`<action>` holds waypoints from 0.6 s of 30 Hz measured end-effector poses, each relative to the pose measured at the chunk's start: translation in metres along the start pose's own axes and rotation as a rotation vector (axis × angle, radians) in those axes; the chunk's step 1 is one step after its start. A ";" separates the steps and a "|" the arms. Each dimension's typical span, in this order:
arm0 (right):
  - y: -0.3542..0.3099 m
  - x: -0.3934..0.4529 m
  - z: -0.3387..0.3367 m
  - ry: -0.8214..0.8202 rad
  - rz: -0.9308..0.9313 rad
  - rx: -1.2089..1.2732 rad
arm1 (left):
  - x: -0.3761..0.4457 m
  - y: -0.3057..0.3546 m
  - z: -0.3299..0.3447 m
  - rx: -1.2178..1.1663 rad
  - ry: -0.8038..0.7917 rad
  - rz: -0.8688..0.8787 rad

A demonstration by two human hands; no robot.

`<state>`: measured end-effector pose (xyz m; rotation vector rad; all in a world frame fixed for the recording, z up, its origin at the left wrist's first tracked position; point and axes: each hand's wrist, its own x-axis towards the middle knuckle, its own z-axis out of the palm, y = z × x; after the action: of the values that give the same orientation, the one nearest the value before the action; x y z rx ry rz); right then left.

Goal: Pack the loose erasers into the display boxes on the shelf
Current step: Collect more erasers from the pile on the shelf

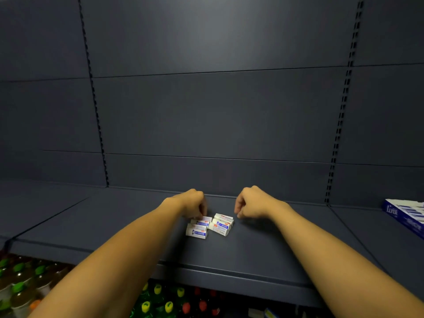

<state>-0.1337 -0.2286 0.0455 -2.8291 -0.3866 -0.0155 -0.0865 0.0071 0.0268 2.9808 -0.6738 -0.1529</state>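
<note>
Below my shelf edge I see bottles (20, 285) with green caps at the lower left, and further right more bottles with yellow caps (157, 289) and red caps (203, 305). Behind everything stands a dark grey back panel (218, 111), flanked by slotted uprights, one left (94, 99) and one right (344, 99).

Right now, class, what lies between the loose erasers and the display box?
In the head view, only bare dark shelf lies between the erasers and the display box.
</note>
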 end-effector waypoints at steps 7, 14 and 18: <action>-0.017 0.001 0.009 0.009 -0.006 0.000 | 0.000 -0.014 0.001 0.028 0.009 0.029; -0.022 0.009 0.014 0.053 0.063 0.009 | -0.003 -0.030 -0.002 -0.022 -0.011 0.030; -0.024 0.015 0.020 0.057 0.092 0.037 | -0.005 -0.034 -0.002 -0.039 0.012 0.038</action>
<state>-0.1265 -0.1971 0.0342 -2.8000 -0.2418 -0.0699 -0.0762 0.0399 0.0255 2.9271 -0.7171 -0.1433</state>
